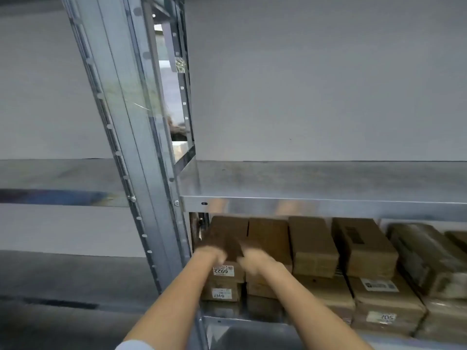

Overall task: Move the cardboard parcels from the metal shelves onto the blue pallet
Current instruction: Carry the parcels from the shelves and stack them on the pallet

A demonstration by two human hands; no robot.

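Two bare hands reach into the metal shelf [222, 322] just right of the grey upright post [141, 173]. The left hand [211, 256] lies on the 6922 parcel [223, 272] nearest the post and the right hand [254, 262] on the neighbouring stack [267, 238]. Both are blurred, so their grip cannot be told. Farther right of the post are more stacked cardboard parcels [313, 243].

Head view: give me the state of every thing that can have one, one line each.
left hand: on the 6922 parcel's front, blurred; grip unclear.
right hand: at the next stack, on its front, blurred; grip unclear.
6922 parcel: on top of the leftmost stack, label upside down.
parcels further right: stacked, untouched.
blue pallet: not in view.
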